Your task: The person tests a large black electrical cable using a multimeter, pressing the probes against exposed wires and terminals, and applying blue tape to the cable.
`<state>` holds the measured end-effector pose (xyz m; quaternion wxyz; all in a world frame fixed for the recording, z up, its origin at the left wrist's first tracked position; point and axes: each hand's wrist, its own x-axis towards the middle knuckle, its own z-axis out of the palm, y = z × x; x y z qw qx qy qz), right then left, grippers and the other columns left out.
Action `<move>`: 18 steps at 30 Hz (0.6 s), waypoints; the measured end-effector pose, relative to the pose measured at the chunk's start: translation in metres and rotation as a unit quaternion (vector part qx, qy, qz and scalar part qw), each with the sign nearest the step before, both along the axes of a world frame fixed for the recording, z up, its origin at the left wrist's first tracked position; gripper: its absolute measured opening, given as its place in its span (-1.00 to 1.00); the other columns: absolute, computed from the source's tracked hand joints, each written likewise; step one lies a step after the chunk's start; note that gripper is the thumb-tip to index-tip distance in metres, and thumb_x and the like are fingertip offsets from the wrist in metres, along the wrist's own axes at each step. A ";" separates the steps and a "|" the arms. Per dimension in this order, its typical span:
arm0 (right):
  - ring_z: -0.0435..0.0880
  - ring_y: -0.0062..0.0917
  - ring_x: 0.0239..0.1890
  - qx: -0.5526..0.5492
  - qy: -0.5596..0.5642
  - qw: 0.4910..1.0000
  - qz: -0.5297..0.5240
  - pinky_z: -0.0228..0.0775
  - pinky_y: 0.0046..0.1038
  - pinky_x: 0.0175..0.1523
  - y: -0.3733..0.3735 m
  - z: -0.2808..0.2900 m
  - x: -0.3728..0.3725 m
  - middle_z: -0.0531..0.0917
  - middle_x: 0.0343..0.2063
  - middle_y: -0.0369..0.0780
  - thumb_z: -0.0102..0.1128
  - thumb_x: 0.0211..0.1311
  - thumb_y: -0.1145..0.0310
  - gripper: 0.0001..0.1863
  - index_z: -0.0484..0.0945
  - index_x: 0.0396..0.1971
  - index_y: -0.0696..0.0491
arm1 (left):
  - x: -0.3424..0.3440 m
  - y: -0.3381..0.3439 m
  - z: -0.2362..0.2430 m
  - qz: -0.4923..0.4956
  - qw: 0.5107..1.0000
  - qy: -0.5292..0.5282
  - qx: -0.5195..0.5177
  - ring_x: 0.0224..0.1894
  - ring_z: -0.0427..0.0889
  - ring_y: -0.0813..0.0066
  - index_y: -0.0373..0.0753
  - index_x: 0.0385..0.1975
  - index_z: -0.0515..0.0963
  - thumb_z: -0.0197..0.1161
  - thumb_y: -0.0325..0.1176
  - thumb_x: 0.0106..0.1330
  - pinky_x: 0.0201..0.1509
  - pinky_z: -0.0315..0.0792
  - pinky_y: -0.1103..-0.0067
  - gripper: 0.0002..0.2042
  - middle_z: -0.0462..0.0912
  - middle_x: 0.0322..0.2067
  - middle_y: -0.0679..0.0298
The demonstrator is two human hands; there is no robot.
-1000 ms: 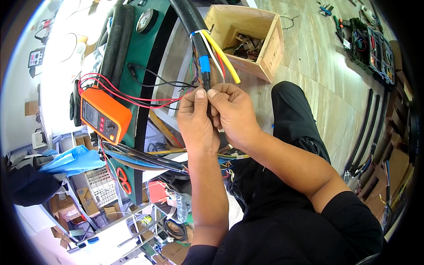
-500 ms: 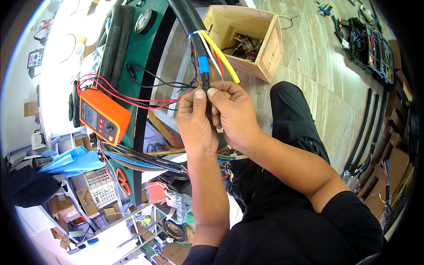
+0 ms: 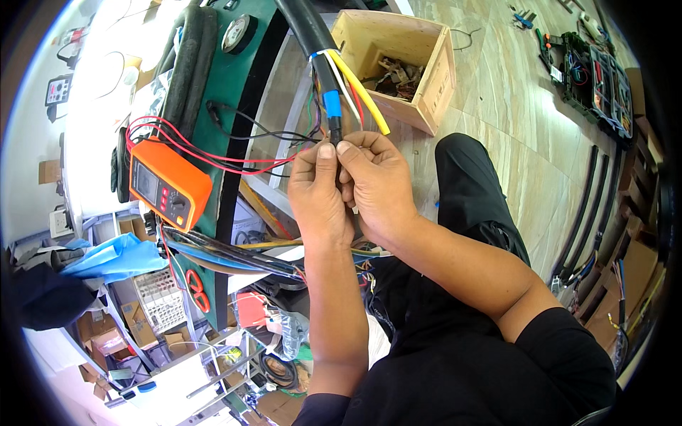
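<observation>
A thick black cable [image 3: 307, 28] comes down from the top edge, and its narrower black end carries a band of blue tape [image 3: 332, 104]. Both my hands pinch that end just below the tape. My left hand [image 3: 317, 188] has its thumb on the cable's left side, fingers curled behind. From the right, my right hand [image 3: 376, 177] closes thumb and fingers on the same spot. The very tip is hidden between my hands. Out of the cable's sheath hang a yellow wire [image 3: 364, 94], a white wire [image 3: 347, 86] and a red wire [image 3: 356, 105], loose beside my fingers.
An orange multimeter [image 3: 167, 186] with red and black leads lies on the green bench [image 3: 222, 135] at left, near a tape roll [image 3: 239, 34]. A wooden box [image 3: 433, 78] holding scrap stands beyond my hands. At far right are an open toolbox [image 3: 597, 85] and black cables [image 3: 581, 206].
My hands and the cable end have shifted very slightly to the right in the picture, as has the bench. The grip looks the same.
</observation>
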<state>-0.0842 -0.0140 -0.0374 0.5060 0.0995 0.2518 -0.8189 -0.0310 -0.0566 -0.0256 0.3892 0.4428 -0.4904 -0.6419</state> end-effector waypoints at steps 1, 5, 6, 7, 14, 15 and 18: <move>0.35 -0.76 -0.74 -0.001 -0.001 1.000 -0.001 0.16 -0.70 -0.66 0.000 0.001 0.000 0.47 -0.67 -0.35 0.15 0.27 0.46 -0.87 0.43 -0.27 0.15 | 0.000 0.000 0.001 0.002 1.000 -0.001 -0.002 -0.71 0.28 0.73 -0.26 -0.33 0.46 0.17 -0.33 0.38 -0.70 0.12 0.75 -0.86 0.41 -0.64 0.41; 0.34 -0.76 -0.74 -0.003 -0.006 1.000 -0.013 0.16 -0.71 -0.65 -0.001 0.001 0.001 0.47 -0.67 -0.35 0.14 0.27 0.47 -0.86 0.42 -0.26 0.17 | 0.001 -0.001 -0.001 -0.006 1.000 0.010 0.000 -0.72 0.27 0.74 -0.26 -0.35 0.47 0.16 -0.34 0.38 -0.70 0.11 0.75 -0.87 0.41 -0.64 0.42; 0.34 -0.76 -0.74 -0.003 -0.006 1.000 -0.013 0.16 -0.71 -0.65 -0.001 0.001 0.001 0.46 -0.67 -0.35 0.14 0.27 0.47 -0.86 0.41 -0.25 0.17 | 0.001 -0.001 -0.001 -0.007 1.000 0.010 0.001 -0.72 0.27 0.74 -0.26 -0.35 0.47 0.16 -0.34 0.38 -0.70 0.11 0.75 -0.87 0.41 -0.64 0.42; 0.34 -0.76 -0.74 -0.003 -0.006 1.000 -0.013 0.16 -0.71 -0.65 -0.001 0.001 0.001 0.46 -0.67 -0.36 0.14 0.26 0.47 -0.86 0.41 -0.25 0.17 | 0.001 -0.001 -0.001 -0.007 1.000 0.010 0.001 -0.72 0.27 0.74 -0.26 -0.35 0.47 0.16 -0.34 0.38 -0.71 0.11 0.75 -0.87 0.41 -0.64 0.42; 0.32 -0.74 -0.79 -0.013 -0.003 1.000 -0.001 0.13 -0.68 -0.69 -0.002 -0.003 0.000 0.48 -0.67 -0.35 0.17 0.27 0.44 -0.86 0.42 -0.26 0.12 | 0.000 -0.001 -0.002 0.001 1.000 0.005 -0.001 -0.72 0.26 0.75 -0.27 -0.34 0.45 0.16 -0.35 0.38 -0.72 0.10 0.75 -0.87 0.41 -0.64 0.42; 0.32 -0.74 -0.78 -0.018 -0.003 1.000 -0.004 0.13 -0.68 -0.69 -0.003 -0.004 0.000 0.48 -0.67 -0.35 0.17 0.27 0.44 -0.87 0.42 -0.27 0.12 | 0.000 -0.001 -0.002 0.000 1.000 0.007 -0.002 -0.72 0.26 0.75 -0.27 -0.34 0.45 0.16 -0.35 0.38 -0.72 0.10 0.75 -0.87 0.41 -0.64 0.42; 0.32 -0.75 -0.77 -0.028 -0.003 1.000 -0.007 0.13 -0.69 -0.69 -0.003 -0.006 0.000 0.47 -0.68 -0.36 0.16 0.26 0.45 -0.89 0.43 -0.29 0.13 | -0.001 0.000 -0.003 0.005 1.000 0.005 -0.004 -0.72 0.26 0.75 -0.27 -0.34 0.44 0.16 -0.35 0.38 -0.72 0.11 0.75 -0.87 0.40 -0.64 0.41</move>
